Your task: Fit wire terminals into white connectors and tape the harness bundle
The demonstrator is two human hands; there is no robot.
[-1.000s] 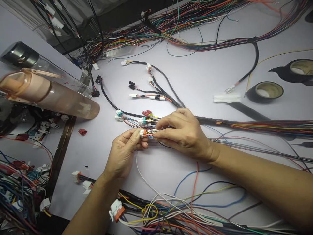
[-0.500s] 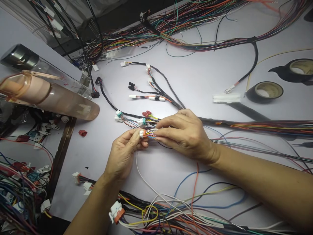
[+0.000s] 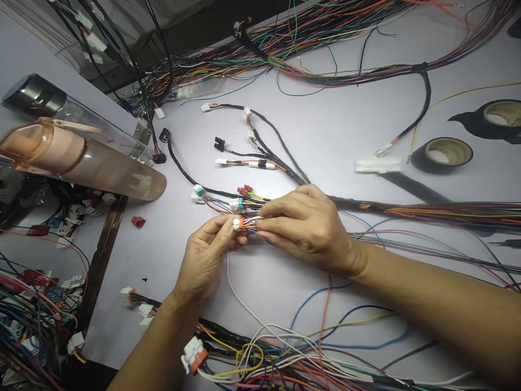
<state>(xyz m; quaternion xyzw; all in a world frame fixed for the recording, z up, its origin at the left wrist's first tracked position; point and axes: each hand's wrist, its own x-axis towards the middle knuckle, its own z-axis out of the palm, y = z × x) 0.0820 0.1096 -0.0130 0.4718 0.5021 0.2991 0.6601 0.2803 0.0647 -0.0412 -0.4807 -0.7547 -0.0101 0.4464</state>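
Observation:
At the middle of the white table, my left hand [image 3: 205, 255] pinches a small white and orange connector [image 3: 238, 224] between thumb and fingers. My right hand [image 3: 307, 225] is closed on the thin coloured wires [image 3: 255, 221] that run into that connector, fingertips almost touching the left hand. These wires belong to a black-taped harness branch [image 3: 366, 205] that runs off to the right. Just above the hands lie a teal and white connector [image 3: 236, 203] and small red connectors [image 3: 245, 190].
Two tape rolls [image 3: 442, 153] lie at the right. A clear tube with a tan roll [image 3: 81, 157] lies at the left above a bin of loose connectors [image 3: 36, 293]. Wire bundles cross the far edge [image 3: 309, 38] and near edge [image 3: 285, 358]. A white connector block [image 3: 376, 164] sits right of centre.
Both hands have stayed in the same place on the connector and its wires, with only a slight downward shift in the picture.

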